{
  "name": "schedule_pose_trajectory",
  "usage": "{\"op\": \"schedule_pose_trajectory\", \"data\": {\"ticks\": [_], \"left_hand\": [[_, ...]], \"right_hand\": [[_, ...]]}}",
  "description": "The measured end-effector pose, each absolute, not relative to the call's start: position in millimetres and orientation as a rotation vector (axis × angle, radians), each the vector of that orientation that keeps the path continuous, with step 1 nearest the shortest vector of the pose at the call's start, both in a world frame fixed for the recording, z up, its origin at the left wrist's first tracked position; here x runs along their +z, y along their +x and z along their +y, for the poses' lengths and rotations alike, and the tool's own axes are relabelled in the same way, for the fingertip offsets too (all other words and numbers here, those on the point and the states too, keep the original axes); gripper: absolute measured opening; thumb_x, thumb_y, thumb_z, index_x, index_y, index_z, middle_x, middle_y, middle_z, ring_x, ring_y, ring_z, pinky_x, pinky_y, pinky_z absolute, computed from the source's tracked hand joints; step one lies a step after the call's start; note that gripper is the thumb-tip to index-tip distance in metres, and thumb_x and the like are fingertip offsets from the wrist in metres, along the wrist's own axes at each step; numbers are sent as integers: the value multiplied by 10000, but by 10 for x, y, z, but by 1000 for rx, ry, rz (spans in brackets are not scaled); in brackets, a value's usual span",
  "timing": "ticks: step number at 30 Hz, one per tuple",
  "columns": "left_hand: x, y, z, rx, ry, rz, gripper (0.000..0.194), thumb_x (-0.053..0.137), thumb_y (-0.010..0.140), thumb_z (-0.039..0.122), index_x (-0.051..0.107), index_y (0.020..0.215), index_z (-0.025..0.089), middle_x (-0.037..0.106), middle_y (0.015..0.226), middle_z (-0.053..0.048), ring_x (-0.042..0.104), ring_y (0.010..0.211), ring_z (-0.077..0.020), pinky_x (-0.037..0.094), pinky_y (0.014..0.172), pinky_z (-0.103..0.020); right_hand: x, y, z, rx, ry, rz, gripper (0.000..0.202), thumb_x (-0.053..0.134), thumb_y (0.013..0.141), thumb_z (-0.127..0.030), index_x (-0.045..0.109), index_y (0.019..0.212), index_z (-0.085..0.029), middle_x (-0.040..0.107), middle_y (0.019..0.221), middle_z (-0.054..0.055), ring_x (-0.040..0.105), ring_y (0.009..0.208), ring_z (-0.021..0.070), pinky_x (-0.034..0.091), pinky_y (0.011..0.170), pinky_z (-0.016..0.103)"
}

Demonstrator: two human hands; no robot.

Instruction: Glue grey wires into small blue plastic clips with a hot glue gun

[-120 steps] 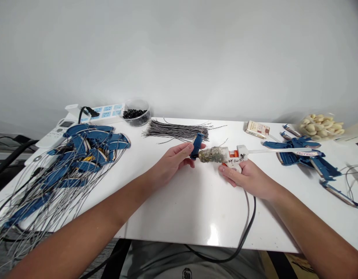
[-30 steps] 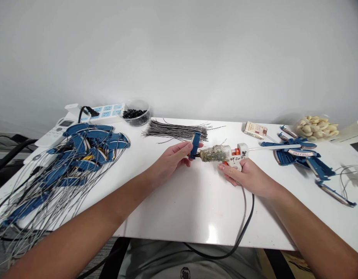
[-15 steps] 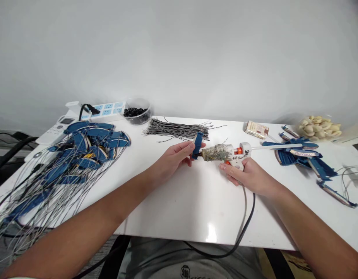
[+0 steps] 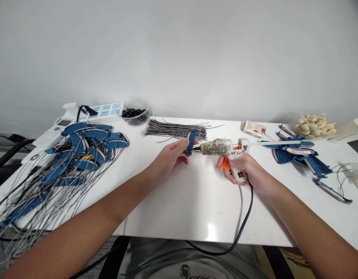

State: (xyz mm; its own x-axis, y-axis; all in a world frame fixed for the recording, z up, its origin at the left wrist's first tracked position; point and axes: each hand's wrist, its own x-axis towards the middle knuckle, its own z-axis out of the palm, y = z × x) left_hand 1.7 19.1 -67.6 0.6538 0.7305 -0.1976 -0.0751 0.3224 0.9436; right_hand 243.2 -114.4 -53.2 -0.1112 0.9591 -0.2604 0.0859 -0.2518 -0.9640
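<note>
Near the middle of the white table, my left hand (image 4: 173,157) pinches a small blue piece (image 4: 191,142) between thumb and fingers, holding it upright. My right hand (image 4: 239,168) is wrapped round the handle of a white glue gun (image 4: 216,147), with fingers at its orange trigger. The gun's nozzle points left, close to the blue piece's right side; whether they touch I cannot tell. A long white glue stick (image 4: 274,143) sticks out of the back of the gun. Just behind my left hand lies a bundle of thin dark wires (image 4: 173,128).
Blue pieces with long wires (image 4: 91,143) are heaped at the left, by a power strip (image 4: 106,110) and a bowl of black bits (image 4: 135,112). At the right are more blue pieces (image 4: 312,161), a small box (image 4: 254,128) and a container of pale shell-like pieces (image 4: 314,126).
My left hand has shifted slightly left with the blue piece. The glue gun has tipped in my right hand, so more of its handle and the orange trigger show.
</note>
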Motion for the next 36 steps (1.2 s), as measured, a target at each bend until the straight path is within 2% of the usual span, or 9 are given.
{"op": "schedule_pose_trajectory", "data": {"ticks": [3, 8, 14, 18, 22, 26, 29, 32, 36], "left_hand": [[-673, 10, 216, 596, 1121, 710, 476, 691, 954, 592, 789, 1220, 210, 587, 947, -57, 480, 828, -149, 456, 707, -250], [-660, 3, 223, 604, 1140, 729, 492, 702, 939, 605, 792, 1207, 202, 582, 998, -66, 483, 851, -155, 464, 700, -251], [-666, -3, 234, 598, 1121, 725, 493, 688, 956, 604, 787, 1202, 188, 550, 969, -58, 464, 830, -138, 469, 677, -230], [-665, 2, 241, 606, 1094, 707, 434, 704, 951, 586, 798, 1092, 186, 547, 931, -51, 465, 816, -140, 476, 672, -233], [-658, -5, 239, 600, 1098, 688, 441, 694, 960, 581, 796, 1170, 207, 546, 932, -50, 474, 825, -140, 469, 681, -225], [-651, -12, 223, 603, 1139, 669, 453, 668, 977, 578, 795, 1199, 204, 624, 1084, -84, 486, 845, -142, 470, 695, -227], [-653, -11, 208, 629, 1191, 670, 437, 673, 980, 562, 796, 1193, 201, 647, 1154, -96, 496, 886, -153, 465, 702, -226], [-661, -11, 200, 634, 1218, 660, 415, 682, 979, 548, 796, 1193, 211, 656, 1190, -97, 510, 914, -158, 460, 712, -226], [-656, -12, 197, 653, 1224, 676, 423, 658, 992, 553, 796, 1196, 209, 660, 1121, -90, 506, 888, -155, 454, 718, -234]], "right_hand": [[-486, 2432, -1144, 1521, -1187, -1079, 414, 511, 852, -461, 672, 1092, -165, 548, 577, 15, 313, 426, 136, 185, 418, 300], [-393, 2396, -1151, 1496, -1157, -960, 602, 588, 693, -234, 576, 1294, -228, 564, 737, 6, 360, 546, 143, 206, 483, 289], [-376, 2358, -1171, 1588, -1110, -946, 682, 558, 766, -187, 503, 1445, -213, 555, 773, 5, 306, 548, 122, 206, 505, 287], [-426, 2370, -1198, 1610, -1101, -1022, 579, 529, 775, -196, 545, 1353, -223, 545, 730, -5, 321, 553, 122, 209, 499, 270], [-508, 2410, -1207, 1472, -1142, -1127, 344, 586, 883, -358, 640, 1171, -177, 540, 647, 3, 392, 578, 133, 249, 501, 262], [-542, 2433, -1200, 1416, -1368, -1172, 404, 677, 945, -561, 701, 1038, -169, 562, 591, 5, 395, 504, 119, 276, 460, 258], [-519, 2420, -1197, 1403, -1416, -1242, 476, 699, 928, -638, 713, 829, -173, 606, 660, 47, 485, 563, 139, 332, 473, 260], [-484, 2389, -1195, 1349, -1354, -1303, 545, 652, 977, -611, 643, 655, -172, 608, 711, 63, 543, 643, 154, 426, 565, 284], [-477, 2352, -1190, 1244, -1349, -1324, 355, 641, 1026, -477, 648, 829, -181, 593, 765, 27, 538, 679, 139, 468, 664, 286]]}}
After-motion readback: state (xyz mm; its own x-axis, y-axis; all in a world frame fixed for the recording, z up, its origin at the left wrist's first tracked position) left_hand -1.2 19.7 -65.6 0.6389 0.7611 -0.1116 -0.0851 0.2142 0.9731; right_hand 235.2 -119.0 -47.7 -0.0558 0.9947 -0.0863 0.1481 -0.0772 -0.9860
